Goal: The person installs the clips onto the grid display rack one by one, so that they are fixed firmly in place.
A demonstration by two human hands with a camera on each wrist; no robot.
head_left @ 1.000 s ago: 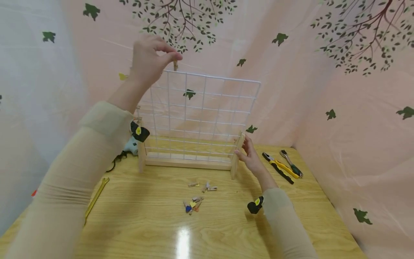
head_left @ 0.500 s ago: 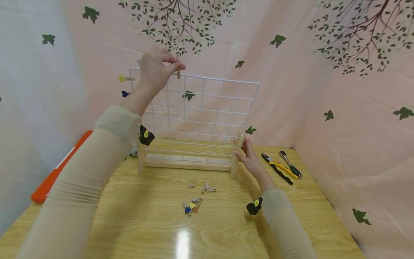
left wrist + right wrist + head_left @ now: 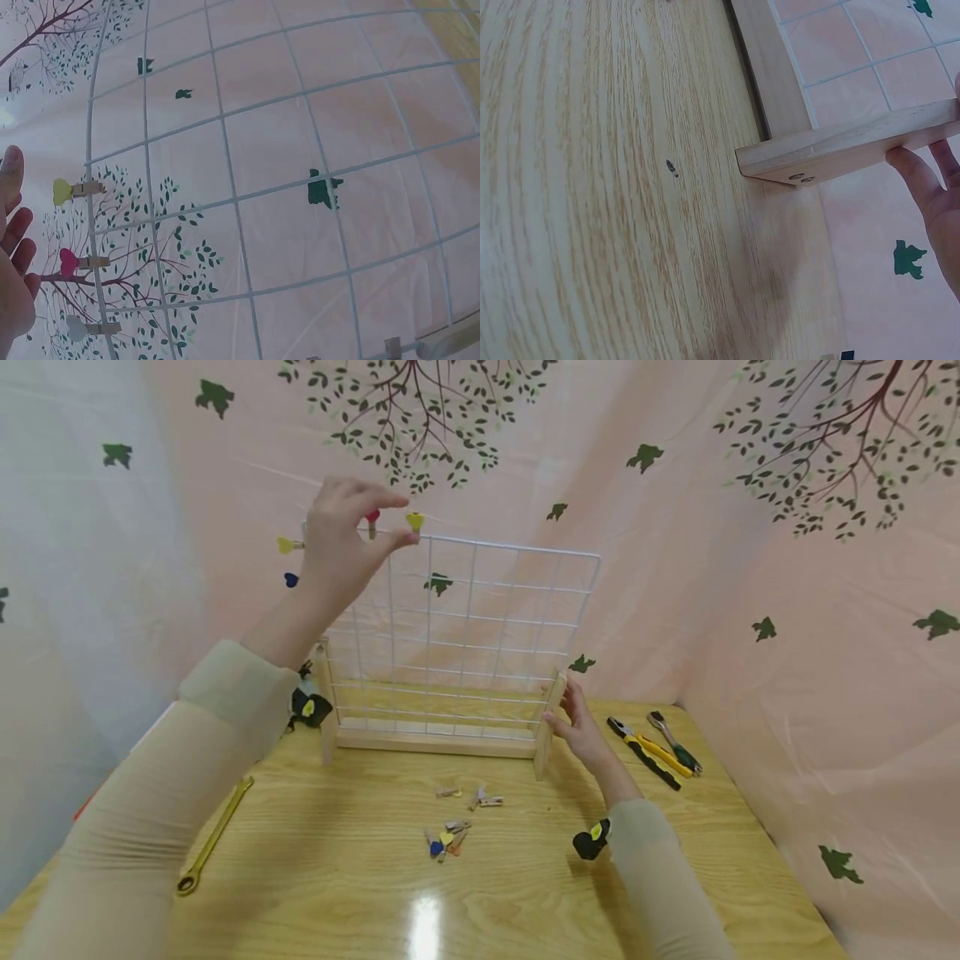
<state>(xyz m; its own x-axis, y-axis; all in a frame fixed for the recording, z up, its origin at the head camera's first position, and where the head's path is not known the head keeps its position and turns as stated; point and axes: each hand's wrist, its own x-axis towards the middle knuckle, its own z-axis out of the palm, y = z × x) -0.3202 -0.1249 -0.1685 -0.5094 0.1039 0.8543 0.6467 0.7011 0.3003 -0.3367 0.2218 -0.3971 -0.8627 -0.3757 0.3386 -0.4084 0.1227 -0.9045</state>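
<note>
A white wire grid (image 3: 471, 581) stands upright in a wooden base (image 3: 435, 744). Beside its top edge, my left hand (image 3: 345, 531) has thumb and forefinger spread apart around a clothespin with a yellow heart (image 3: 415, 521), which is clipped on the wire. In the left wrist view that yellow-heart clothespin (image 3: 62, 192) sits clear of the fingers, in line with a pink-heart one (image 3: 69, 262) and a white-heart one (image 3: 76, 328). My right hand (image 3: 581, 727) holds the base's right wooden upright (image 3: 551, 722), thumb on its near side and fingers behind it.
Several loose clothespins (image 3: 447, 838) lie on the table (image 3: 337, 860) before the grid. Yellow-handled pliers (image 3: 648, 752) and a ratchet (image 3: 675, 743) lie at the right. A wrench (image 3: 216, 835) lies at the left. Yellow and blue hearts (image 3: 291, 580) stick out from the grid's left edge.
My left hand came down with the clothespin to the top wire, then its thumb and forefinger parted and let go. The clothespin stays on the wire. My right hand kept its place.
</note>
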